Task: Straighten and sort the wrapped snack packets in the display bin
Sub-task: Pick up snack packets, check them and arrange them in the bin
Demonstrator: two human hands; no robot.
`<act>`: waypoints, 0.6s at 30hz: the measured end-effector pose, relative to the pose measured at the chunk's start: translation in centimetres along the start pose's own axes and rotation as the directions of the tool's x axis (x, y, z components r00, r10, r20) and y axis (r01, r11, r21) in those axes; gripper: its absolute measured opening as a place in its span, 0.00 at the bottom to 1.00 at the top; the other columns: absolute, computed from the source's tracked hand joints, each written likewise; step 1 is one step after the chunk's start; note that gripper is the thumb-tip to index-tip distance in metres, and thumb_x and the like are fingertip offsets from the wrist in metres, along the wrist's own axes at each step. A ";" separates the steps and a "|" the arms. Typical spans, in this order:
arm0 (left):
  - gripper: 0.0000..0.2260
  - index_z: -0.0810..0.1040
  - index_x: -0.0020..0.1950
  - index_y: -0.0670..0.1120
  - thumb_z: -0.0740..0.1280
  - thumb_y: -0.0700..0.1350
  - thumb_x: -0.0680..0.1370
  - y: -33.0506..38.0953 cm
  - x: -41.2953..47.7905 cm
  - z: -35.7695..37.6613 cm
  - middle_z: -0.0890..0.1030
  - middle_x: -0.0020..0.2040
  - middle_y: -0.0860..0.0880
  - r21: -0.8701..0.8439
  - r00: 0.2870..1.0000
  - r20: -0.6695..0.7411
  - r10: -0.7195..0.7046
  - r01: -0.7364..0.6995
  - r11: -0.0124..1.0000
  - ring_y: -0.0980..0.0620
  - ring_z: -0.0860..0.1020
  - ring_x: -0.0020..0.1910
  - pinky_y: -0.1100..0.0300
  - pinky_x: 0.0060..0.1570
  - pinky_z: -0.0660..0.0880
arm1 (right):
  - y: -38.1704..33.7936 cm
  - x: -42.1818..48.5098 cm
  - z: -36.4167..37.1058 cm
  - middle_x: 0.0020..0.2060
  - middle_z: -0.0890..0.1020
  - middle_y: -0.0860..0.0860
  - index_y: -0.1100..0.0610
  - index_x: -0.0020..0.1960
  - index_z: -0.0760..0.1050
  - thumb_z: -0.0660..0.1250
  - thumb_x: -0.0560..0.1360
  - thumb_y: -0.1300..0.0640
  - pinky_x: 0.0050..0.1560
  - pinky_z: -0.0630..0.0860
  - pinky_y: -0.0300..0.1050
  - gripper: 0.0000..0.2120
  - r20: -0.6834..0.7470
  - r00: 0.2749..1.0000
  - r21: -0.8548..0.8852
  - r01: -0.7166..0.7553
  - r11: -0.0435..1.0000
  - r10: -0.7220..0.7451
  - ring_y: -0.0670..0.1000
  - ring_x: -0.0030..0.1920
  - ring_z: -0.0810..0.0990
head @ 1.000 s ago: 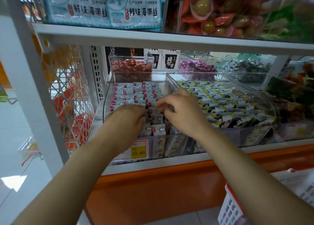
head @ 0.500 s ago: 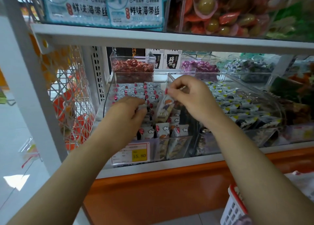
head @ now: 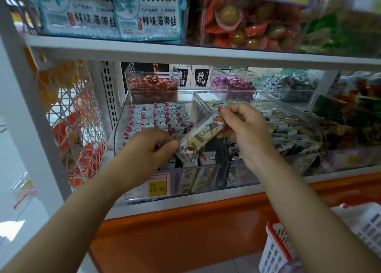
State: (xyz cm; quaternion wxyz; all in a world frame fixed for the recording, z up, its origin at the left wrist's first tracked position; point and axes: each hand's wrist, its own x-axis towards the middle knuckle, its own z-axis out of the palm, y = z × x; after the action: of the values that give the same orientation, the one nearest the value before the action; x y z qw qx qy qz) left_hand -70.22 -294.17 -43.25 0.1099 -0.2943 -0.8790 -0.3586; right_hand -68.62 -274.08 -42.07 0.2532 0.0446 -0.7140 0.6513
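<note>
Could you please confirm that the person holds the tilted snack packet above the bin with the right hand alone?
Not quite: the head view shows both hands on it. The right hand pinches the upper end of the snack packet and the left hand pinches its lower end, above the bin.

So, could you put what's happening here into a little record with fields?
Place: shop shelf, clear display bin
Held: one snack packet, tilted above the rows of packets
Right hand: pinches its upper end
Left hand: pinches its lower end
Bin front: yellow price tag
Lower right: white basket
</note>
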 end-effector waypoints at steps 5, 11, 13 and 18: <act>0.14 0.78 0.44 0.48 0.59 0.55 0.77 0.8 -0.2 -0.4 0.73 0.27 0.55 -0.239 0.982 -0.051 -0.182 0.165 0.957 0.62 0.68 0.24 0.72 0.25 0.64 | 0.3 -0.5 0.1 0.34 0.80 0.55 0.62 0.42 0.75 0.62 0.78 0.63 0.34 0.79 0.40 0.07 0.019 0.991 0.251 -0.135 0.958 0.135 0.48 0.31 0.80; 0.12 0.77 0.46 0.46 0.59 0.52 0.79 0.5 0.1 -0.7 0.80 0.33 0.49 -0.668 0.890 -0.069 -0.450 0.294 0.684 0.53 0.75 0.32 0.58 0.35 0.71 | 0.3 -0.9 0.6 0.37 0.84 0.56 0.67 0.52 0.75 0.62 0.73 0.71 0.37 0.80 0.39 0.08 0.234 0.930 0.536 -0.366 0.760 0.283 0.51 0.37 0.84; 0.10 0.75 0.45 0.47 0.58 0.51 0.80 0.6 0.0 -0.8 0.79 0.29 0.51 -0.726 0.885 -0.032 -0.464 0.299 0.620 0.55 0.73 0.27 0.59 0.31 0.70 | 0.3 -1.1 0.8 0.37 0.85 0.55 0.65 0.48 0.77 0.62 0.73 0.72 0.38 0.80 0.38 0.08 0.264 0.923 0.535 -0.381 0.754 0.280 0.51 0.38 0.84; 0.12 0.71 0.41 0.46 0.57 0.50 0.81 0.4 -0.2 -0.7 0.79 0.29 0.50 -0.786 0.884 0.024 -0.467 0.305 0.538 0.56 0.73 0.25 0.61 0.31 0.71 | 0.3 -1.2 1.0 0.35 0.84 0.57 0.66 0.46 0.76 0.64 0.69 0.71 0.35 0.80 0.38 0.07 0.253 0.912 0.604 -0.411 0.683 0.324 0.51 0.36 0.84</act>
State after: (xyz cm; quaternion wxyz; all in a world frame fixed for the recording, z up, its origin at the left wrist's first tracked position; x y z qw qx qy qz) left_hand -69.85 -294.48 -42.57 -0.0259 -0.0746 -0.6681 -0.7399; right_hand -68.00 -275.27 -42.81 0.0407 0.0257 -0.4547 0.8894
